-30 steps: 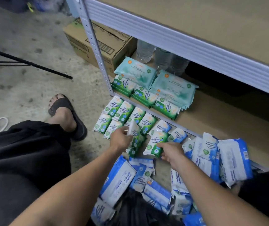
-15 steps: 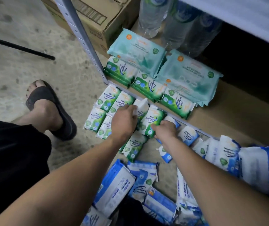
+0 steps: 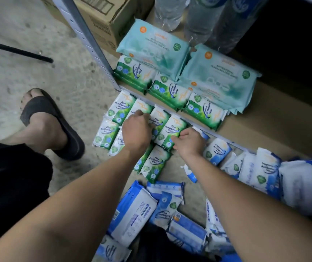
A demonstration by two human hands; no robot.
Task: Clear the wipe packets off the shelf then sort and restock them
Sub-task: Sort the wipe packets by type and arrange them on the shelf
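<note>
The shelf (image 3: 264, 118) carries teal wipe packs (image 3: 219, 72) behind three green Pine packs (image 3: 170, 91). On the floor before the shelf lie blue packets (image 3: 132, 210) and rows of Pine Antibacterial packets (image 3: 121, 108). The left hand (image 3: 137, 131) curls its fingers onto the third packet (image 3: 160, 118), and the right hand (image 3: 189, 142) pinches the fourth packet (image 3: 172, 129).

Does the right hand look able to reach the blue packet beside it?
Probably yes: the blue packet lies uncovered beside the right hand, though that hand pinches a green packet.

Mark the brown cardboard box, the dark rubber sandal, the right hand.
Brown cardboard box (image 3: 130, 16), head view, bare side face.
Dark rubber sandal (image 3: 40, 108), head view, strap over the foot.
Right hand (image 3: 189, 143), head view, back of the hand.
</note>
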